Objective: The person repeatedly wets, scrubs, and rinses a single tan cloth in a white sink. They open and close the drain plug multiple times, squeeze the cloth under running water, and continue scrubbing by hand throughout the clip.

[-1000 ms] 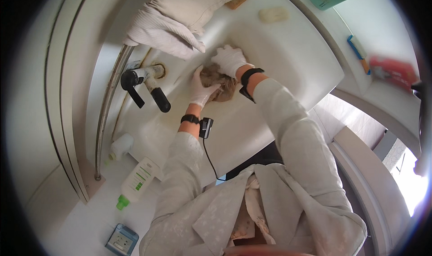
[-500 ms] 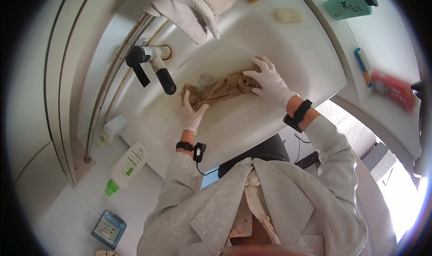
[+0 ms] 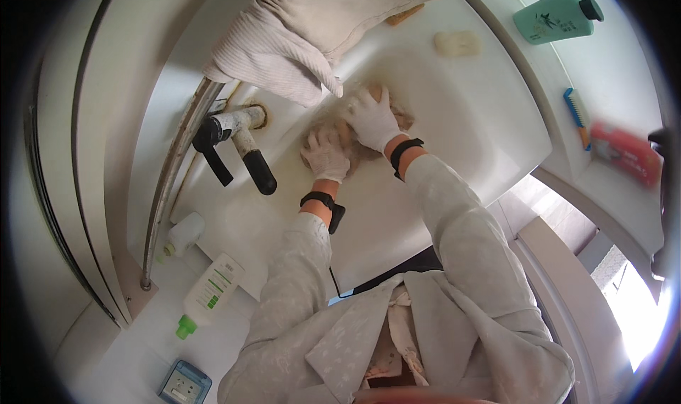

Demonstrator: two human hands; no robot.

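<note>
In the white sink (image 3: pixel 482 113), a wet, crumpled brown cloth (image 3: pixel 403 116) lies bunched up in what looks like cloudy water. My left hand (image 3: pixel 326 154), in a thin white glove, presses down on its near-left part with bent fingers. Gloved in the same way, my right hand (image 3: pixel 372 119) grips the far-right part, close beside the left. Both hands cover much of the cloth, and some fingertips are hidden in its folds. Dark straps circle both wrists.
A black-handled faucet (image 3: pixel 245 141) juts in at the left. Grey fabric (image 3: pixel 284 49) hangs over the far side. Bar soap (image 3: pixel 457 43) sits on the rim; a green bottle (image 3: pixel 557 17) and a comb-like brush (image 3: pixel 577 117) are at right. A white bottle (image 3: pixel 213 287) stands lower left.
Both hands have come closer together, the right one moving left. The cloth, stretched lengthwise before, is now bunched under them. My view has shifted slightly, showing more of the hanging fabric.
</note>
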